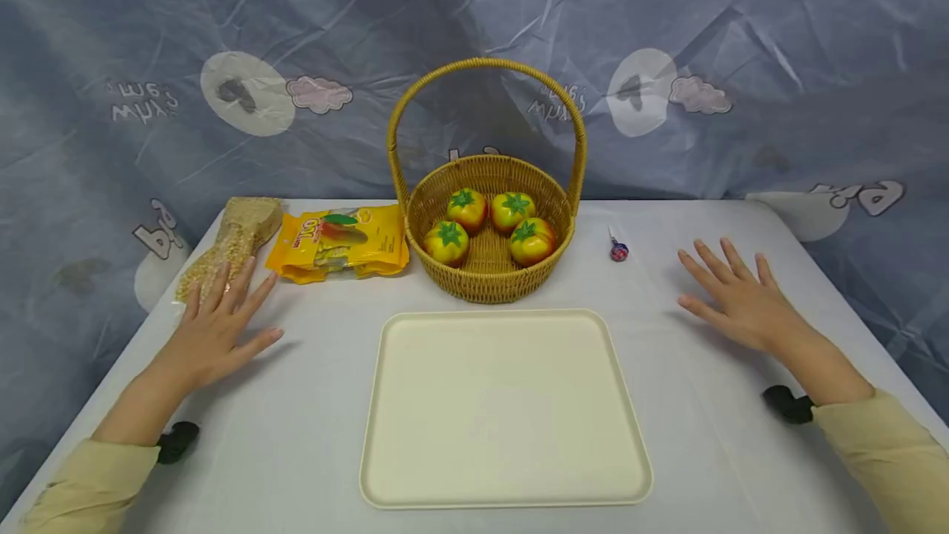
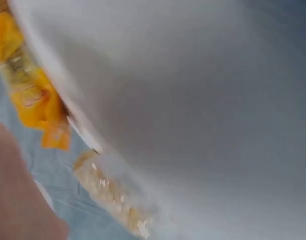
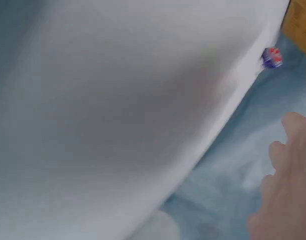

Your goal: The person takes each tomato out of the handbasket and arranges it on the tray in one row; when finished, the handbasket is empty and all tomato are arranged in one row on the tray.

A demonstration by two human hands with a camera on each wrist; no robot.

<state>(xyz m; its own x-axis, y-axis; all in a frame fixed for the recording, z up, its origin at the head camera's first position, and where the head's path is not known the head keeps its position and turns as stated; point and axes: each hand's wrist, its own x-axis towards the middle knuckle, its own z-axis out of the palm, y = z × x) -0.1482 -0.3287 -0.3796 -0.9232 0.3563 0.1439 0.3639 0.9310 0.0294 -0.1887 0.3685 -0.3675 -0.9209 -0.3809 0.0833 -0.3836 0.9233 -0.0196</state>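
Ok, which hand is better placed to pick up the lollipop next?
Likely the right hand: it's empty and nearer the lollipop, with nothing visible between them. The left hand is left of the tray, farther away.

creased blue-grey printed cloth [image 1: 356, 7] behind | white table [image 1: 697, 443], seemingly cloth-covered | light uneven

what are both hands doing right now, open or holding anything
Left hand: open, fingers spread, holding nothing, nearest the bag of corn kernels.
Right hand: open, fingers spread, holding nothing, nearest the lollipop.
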